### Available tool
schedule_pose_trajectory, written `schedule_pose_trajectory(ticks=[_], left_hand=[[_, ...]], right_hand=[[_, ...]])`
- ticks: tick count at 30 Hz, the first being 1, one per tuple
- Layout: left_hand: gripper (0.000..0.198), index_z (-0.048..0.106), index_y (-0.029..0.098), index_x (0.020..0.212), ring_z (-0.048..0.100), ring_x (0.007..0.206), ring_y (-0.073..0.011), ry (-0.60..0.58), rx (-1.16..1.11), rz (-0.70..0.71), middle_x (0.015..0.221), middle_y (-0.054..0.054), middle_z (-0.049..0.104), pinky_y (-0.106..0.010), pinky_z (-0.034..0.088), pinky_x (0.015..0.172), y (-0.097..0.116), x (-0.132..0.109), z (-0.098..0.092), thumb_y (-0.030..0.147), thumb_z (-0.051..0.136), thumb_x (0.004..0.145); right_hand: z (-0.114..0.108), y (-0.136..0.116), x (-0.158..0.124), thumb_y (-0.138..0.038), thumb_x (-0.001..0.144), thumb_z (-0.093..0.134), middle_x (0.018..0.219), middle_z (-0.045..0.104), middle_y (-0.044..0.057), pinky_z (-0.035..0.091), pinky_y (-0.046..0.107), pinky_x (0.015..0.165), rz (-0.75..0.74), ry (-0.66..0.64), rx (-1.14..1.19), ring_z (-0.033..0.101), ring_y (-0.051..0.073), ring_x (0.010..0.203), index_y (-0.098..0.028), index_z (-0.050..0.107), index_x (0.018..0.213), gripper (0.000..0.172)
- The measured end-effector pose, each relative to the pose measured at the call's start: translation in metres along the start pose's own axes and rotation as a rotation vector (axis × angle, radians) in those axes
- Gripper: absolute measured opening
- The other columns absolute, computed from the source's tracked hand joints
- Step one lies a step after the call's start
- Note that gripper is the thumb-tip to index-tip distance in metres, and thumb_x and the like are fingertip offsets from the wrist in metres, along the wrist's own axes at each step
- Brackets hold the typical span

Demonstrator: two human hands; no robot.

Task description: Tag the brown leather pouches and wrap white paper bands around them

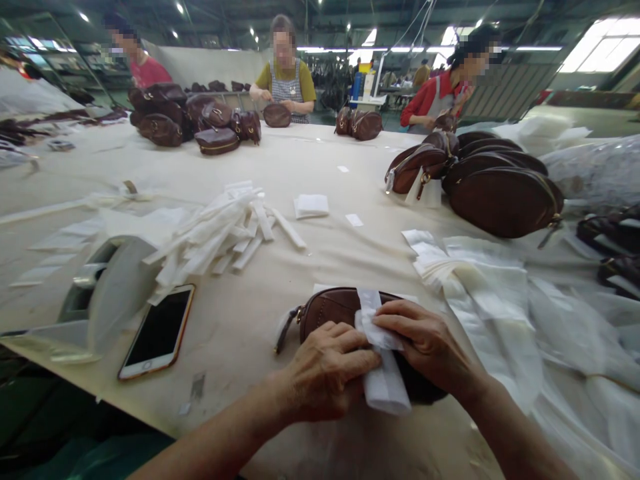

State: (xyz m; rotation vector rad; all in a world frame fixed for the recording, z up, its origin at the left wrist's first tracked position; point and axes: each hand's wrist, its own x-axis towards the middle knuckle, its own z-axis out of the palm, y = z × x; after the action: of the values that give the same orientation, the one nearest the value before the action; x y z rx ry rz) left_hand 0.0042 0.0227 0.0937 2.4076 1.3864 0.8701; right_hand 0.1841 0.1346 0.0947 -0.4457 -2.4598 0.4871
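A dark brown leather pouch (327, 305) lies on the table in front of me, its zipper end and puller pointing left. Across its middle runs a white paper strip (386, 388), folded over on itself near the top. My left hand (333, 367) rests on the pouch, fingers curled, with thumb and forefinger closed on the strip. From the right, my right hand (430, 343) grips the strip's upper part between its fingers; its thumb is mostly hidden. The lower end of the strip hangs over the pouch's near side.
A phone (159, 330) and a tape dispenser (107, 287) lie to the left, near a heap of white strips (225, 233). White paper sheets (493, 300) spread on the right. Brown pouches (505, 200) stand behind them. Several people work across the table.
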Motion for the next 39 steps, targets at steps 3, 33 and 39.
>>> schedule_pose_trajectory(ticks=[3,33,39], left_hand=[[0.022,0.061,0.019,0.100,0.056,0.084,-0.0165,0.002,-0.006,0.000,0.094,-0.003,0.064,-0.030,0.038,0.073,0.001,0.000,0.000,0.016,0.050,0.082],[0.033,0.048,0.013,0.118,0.054,0.108,-0.0217,0.067,-0.025,0.120,0.110,-0.011,0.061,-0.035,0.045,0.089,-0.002,-0.004,0.000,0.018,0.043,0.085],[0.029,0.052,0.009,0.116,0.055,0.108,-0.0241,-0.028,0.233,0.228,0.109,-0.015,0.061,-0.037,0.049,0.086,-0.004,-0.004,-0.005,0.019,0.039,0.091]], right_hand=[[0.003,-0.002,-0.003,-0.006,0.082,0.046,0.090,0.067,0.007,0.052,0.030,0.075,-0.062,0.016,-0.068,0.062,0.018,0.083,-0.019,0.067,0.091,0.026],[-0.019,-0.033,-0.030,-0.008,0.077,0.046,0.118,0.059,0.013,0.050,0.036,0.092,0.005,-0.194,0.195,0.057,0.022,0.110,-0.019,0.050,0.129,0.054],[-0.014,-0.033,-0.039,-0.006,0.071,0.050,0.123,0.059,0.015,0.048,0.041,0.098,-0.059,-0.194,-0.004,0.053,0.025,0.117,-0.014,0.050,0.129,0.059]])
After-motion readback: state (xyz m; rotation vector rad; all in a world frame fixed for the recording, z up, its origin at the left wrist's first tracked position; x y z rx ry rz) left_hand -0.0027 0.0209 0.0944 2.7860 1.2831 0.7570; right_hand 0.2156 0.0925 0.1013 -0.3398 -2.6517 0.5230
